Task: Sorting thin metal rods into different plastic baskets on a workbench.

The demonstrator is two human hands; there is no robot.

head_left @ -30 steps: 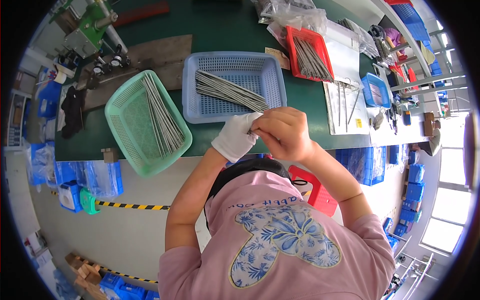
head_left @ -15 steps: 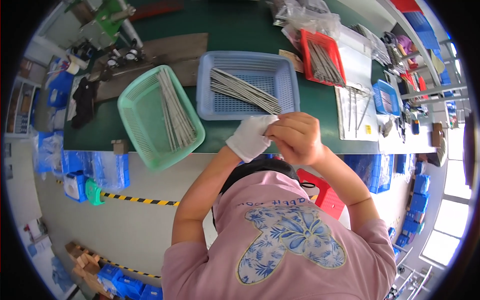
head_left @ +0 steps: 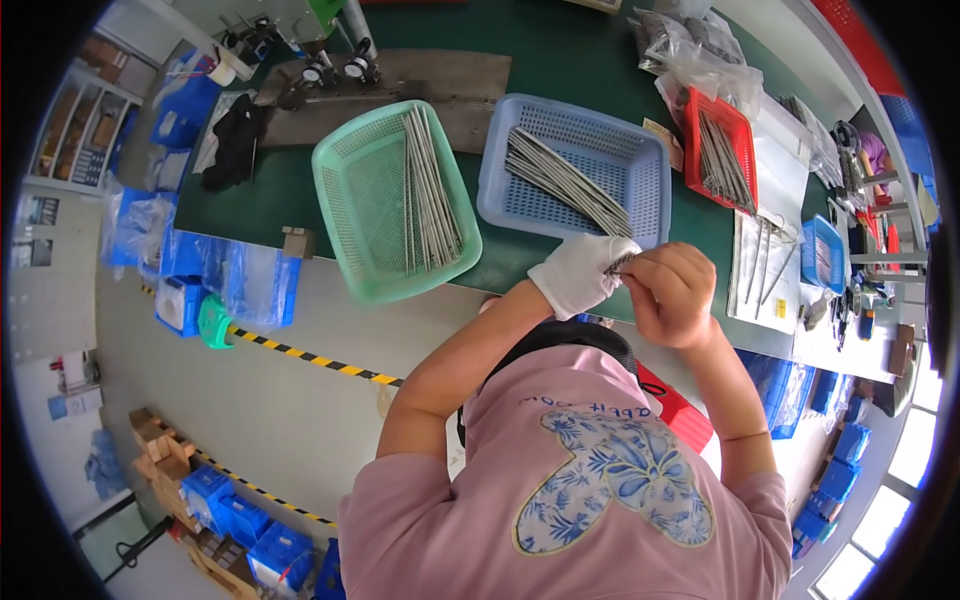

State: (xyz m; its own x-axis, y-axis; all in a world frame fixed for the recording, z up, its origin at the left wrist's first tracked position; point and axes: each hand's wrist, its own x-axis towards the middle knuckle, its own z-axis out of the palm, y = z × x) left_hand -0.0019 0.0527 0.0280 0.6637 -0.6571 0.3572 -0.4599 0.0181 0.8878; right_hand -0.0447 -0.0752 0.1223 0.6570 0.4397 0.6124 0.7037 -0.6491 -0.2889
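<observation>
At the near edge of the green desk (head_left: 560,60), the gloved left hand (head_left: 580,272) and the bare right hand (head_left: 672,295) pinch together a small metal piece (head_left: 620,265), just below the blue basket (head_left: 572,170) of thin metal rods (head_left: 565,180).

Long green bench (head_left: 560,60) across the upper frame. Pale grey floor (head_left: 150,380) below, crossed by yellow-and-black tape (head_left: 300,352). Blue crates (head_left: 235,520) stacked lower left. Bright windows (head_left: 900,480) at lower right.
</observation>
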